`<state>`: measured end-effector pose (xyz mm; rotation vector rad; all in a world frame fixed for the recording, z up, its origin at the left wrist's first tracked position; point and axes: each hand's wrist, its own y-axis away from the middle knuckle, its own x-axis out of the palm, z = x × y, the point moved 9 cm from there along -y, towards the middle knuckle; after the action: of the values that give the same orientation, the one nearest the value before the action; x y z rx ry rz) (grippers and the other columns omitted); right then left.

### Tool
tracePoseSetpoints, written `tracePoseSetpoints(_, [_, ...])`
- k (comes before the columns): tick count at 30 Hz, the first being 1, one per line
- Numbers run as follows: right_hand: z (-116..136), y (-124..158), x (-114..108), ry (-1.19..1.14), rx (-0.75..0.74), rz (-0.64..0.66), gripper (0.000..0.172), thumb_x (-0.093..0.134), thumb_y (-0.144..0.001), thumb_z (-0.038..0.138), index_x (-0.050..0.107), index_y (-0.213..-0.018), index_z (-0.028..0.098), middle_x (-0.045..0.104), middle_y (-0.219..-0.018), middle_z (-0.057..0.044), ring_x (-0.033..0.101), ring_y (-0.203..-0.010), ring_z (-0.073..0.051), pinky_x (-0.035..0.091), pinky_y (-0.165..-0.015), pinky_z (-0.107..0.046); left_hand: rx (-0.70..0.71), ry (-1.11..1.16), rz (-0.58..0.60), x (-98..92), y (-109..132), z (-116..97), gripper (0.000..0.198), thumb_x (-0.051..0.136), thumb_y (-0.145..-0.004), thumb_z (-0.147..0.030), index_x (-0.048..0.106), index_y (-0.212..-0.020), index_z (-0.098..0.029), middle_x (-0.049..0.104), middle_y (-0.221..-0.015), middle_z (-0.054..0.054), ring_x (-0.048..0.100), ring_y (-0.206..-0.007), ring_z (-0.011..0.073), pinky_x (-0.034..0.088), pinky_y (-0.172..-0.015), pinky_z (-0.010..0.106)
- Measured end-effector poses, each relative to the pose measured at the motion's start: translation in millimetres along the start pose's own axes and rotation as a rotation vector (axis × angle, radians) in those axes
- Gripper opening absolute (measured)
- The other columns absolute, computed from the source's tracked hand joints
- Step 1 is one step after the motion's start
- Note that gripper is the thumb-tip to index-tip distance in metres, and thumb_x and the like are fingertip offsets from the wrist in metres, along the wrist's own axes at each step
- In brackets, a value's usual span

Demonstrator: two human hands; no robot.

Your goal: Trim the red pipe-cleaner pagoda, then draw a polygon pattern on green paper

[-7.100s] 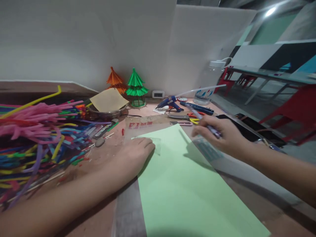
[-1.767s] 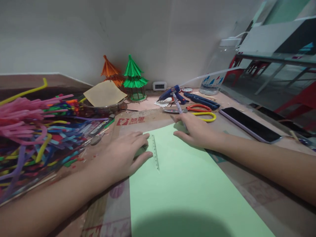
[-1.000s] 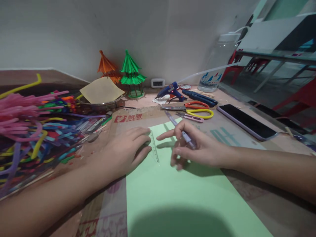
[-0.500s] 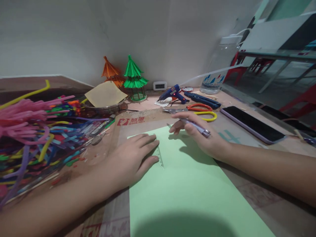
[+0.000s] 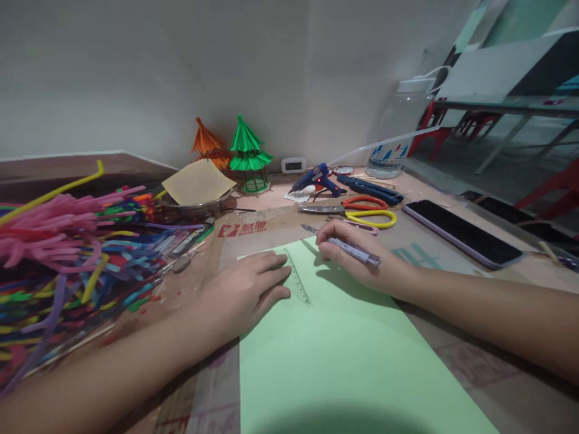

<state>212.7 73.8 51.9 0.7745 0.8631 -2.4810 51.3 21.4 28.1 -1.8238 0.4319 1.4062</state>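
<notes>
A sheet of light green paper lies on a cardboard board in front of me. My left hand rests flat near the sheet's far left edge, fingers stretched over a clear set square; part of the set square is hidden beneath them. My right hand is closed on a pen, held above the far right part of the paper. The pen's tip points away to the left and looks clear of the sheet.
Colourful pipe cleaners heap up at left. Behind the board stand a bowl with yellow paper, a green model pavilion, a small clock, a glue gun, scissors and a bottle. A phone lies right.
More of the set square shows now, shifted right from under my left fingers. My right hand has turned the pen so its tip shows, and its fingers are more curled. The view has tilted slightly.
</notes>
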Motion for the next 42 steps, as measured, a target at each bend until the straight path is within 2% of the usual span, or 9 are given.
tracePoseSetpoints(5, [-0.6,-0.4,1.0,-0.014,-0.002,0.008,0.013,0.055,-0.103,0.033,0.058,-0.099,0.021,0.066,-0.088,-0.002,0.064,-0.080,-0.017,0.048,-0.072,-0.028,-0.017,0.021,0.021,2.8,1.0,1.3,0.035,0.048,-0.109,-0.037,0.073,-0.119,-0.016,0.077,-0.128,0.013,0.072,-0.120,0.0309,0.060,-0.104,0.051])
tracePoseSetpoints(11, [-0.4,-0.7,1.4,-0.030,0.008,0.019,0.013,0.055,-0.103,0.034,0.058,-0.100,0.021,0.067,-0.090,-0.003,0.064,-0.080,-0.017,0.050,-0.071,-0.029,-0.039,0.047,0.032,-0.6,-1.3,1.3,0.021,0.052,-0.107,-0.032,0.069,-0.103,-0.020,0.077,-0.125,0.010,0.073,-0.116,0.0263,0.062,-0.098,0.041])
tracePoseSetpoints(22, [-0.4,-1.5,1.9,-0.012,0.020,0.024,0.016,0.055,-0.103,0.036,0.059,-0.100,0.021,0.068,-0.090,-0.003,0.065,-0.081,-0.017,0.050,-0.072,-0.029,-0.049,0.036,0.029,3.5,1.8,2.5,0.031,0.047,-0.109,-0.035,0.070,-0.122,-0.020,0.073,-0.135,0.013,0.068,-0.127,0.0269,0.053,-0.112,0.046])
tracePoseSetpoints(28, [-0.2,-0.8,1.2,0.013,0.018,0.026,0.016,0.055,-0.103,0.035,0.060,-0.100,0.021,0.069,-0.090,-0.003,0.065,-0.082,-0.017,0.050,-0.072,-0.029,-0.066,0.035,0.040,2.0,1.0,4.2,0.025,0.049,-0.108,-0.035,0.069,-0.110,-0.019,0.073,-0.134,0.013,0.070,-0.123,0.0266,0.057,-0.106,0.042])
tracePoseSetpoints(34, [0.9,-1.4,1.8,0.004,0.006,0.034,0.016,0.054,-0.103,0.035,0.059,-0.100,0.021,0.069,-0.091,-0.003,0.064,-0.080,-0.017,0.051,-0.071,-0.028,-0.058,0.034,0.044,0.6,-1.5,3.0,0.026,0.048,-0.108,-0.035,0.069,-0.106,-0.019,0.074,-0.132,0.013,0.071,-0.121,0.0280,0.057,-0.106,0.044])
tracePoseSetpoints(42, [3.1,-1.6,1.9,0.001,-0.007,0.036,0.016,0.054,-0.104,0.035,0.059,-0.100,0.020,0.069,-0.090,-0.003,0.064,-0.080,-0.017,0.049,-0.070,-0.028,-0.046,0.023,0.021,1.4,1.6,2.4,0.033,0.045,-0.109,-0.037,0.070,-0.124,-0.020,0.072,-0.133,0.013,0.069,-0.122,0.0291,0.058,-0.105,0.047])
